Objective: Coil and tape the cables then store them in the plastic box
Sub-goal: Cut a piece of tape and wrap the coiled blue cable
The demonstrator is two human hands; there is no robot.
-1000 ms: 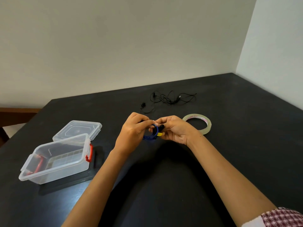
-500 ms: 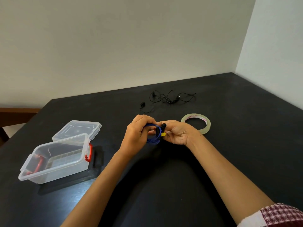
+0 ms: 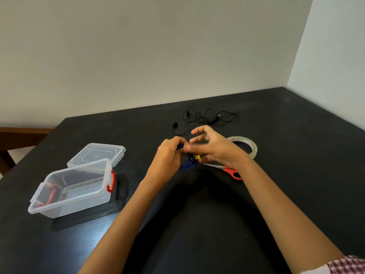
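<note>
A coiled blue cable [image 3: 187, 164] with a yellow tag hangs between my hands over the black table [image 3: 296, 175]. My left hand [image 3: 169, 153] grips the coil's top. My right hand [image 3: 215, 147] pinches the coil near the yellow tag with thumb and lower fingers, while its upper fingers are spread above. A loose black cable [image 3: 207, 118] lies tangled farther back. A roll of clear tape [image 3: 247, 144] lies flat just right of my right hand. The open clear plastic box [image 3: 73, 188] with red latches stands at the left, its lid [image 3: 96, 155] behind it.
Red-handled scissors [image 3: 229, 171] lie on the table under my right wrist, blades pointing left. Walls close off the table at the back and on the right. A wooden piece of furniture [image 3: 17, 135] shows past the table's left edge.
My right hand has lifted and spread its upper fingers, uncovering the scissors beneath it. The blue coil has turned and now hangs lower from my left hand.
</note>
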